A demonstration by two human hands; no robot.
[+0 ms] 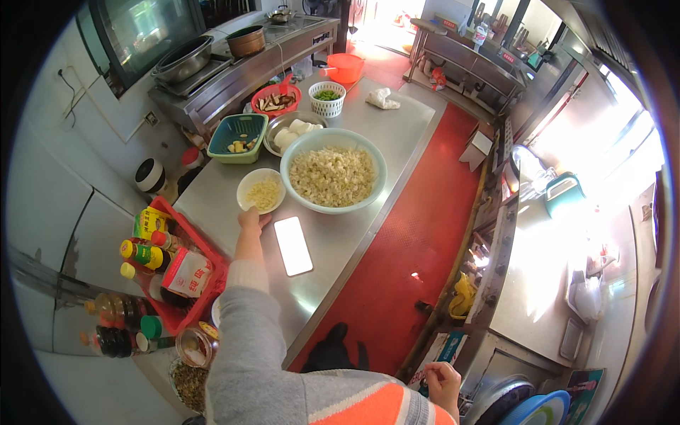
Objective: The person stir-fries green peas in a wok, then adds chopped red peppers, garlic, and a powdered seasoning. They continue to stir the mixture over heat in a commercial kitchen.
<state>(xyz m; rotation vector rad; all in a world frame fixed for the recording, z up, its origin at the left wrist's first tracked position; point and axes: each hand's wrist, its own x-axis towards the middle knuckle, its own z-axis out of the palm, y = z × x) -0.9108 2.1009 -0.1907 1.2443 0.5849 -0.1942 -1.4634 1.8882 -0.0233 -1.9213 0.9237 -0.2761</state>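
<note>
My left hand grips the near rim of a small white bowl of chopped pale yellow pieces, which stands on the steel table. Just right of it is a large pale bowl heaped with a chopped, light-coloured food. A phone with a bright white screen lies nearer me. Behind the bowls stand a green basket with cut pieces, a metal bowl with white chunks, a red colander with dark slices and a white basket of chopped greens. My right hand hangs beside my body, fingers curled, apparently holding nothing.
At the left a red basket holds sauce bottles and packets, with more bottles and jars beside it. A crumpled white cloth and an orange-red colander are at the far end. Red flooring runs between the table and the right-hand counter.
</note>
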